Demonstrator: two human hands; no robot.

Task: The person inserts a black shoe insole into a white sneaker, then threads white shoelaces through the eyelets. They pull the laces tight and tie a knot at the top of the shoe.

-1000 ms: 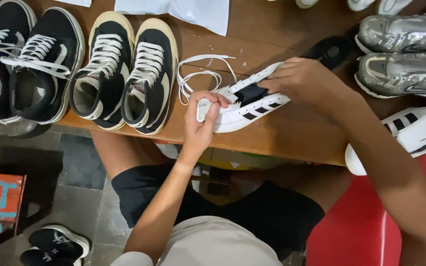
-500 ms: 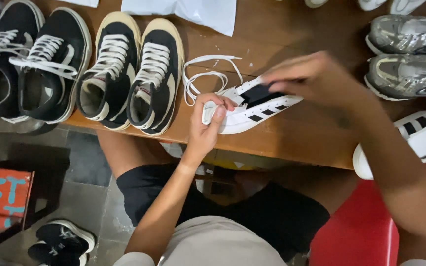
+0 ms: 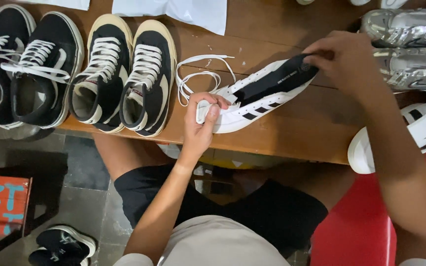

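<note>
A white sneaker is gripped at its toe by the left hand; its black insole is pinched at the heel by the right hand. Loose white laces are seen just beside the sneaker.

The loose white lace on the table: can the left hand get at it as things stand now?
Probably yes. The loose white lace lies uncovered on the wooden table, just beyond the left hand, with nothing between them. But that hand grips the toe of the white shoe, so it must let go first.

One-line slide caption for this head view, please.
Left hand grips the toe of a white striped sneaker on a wooden table while right hand holds its black insole.
</note>
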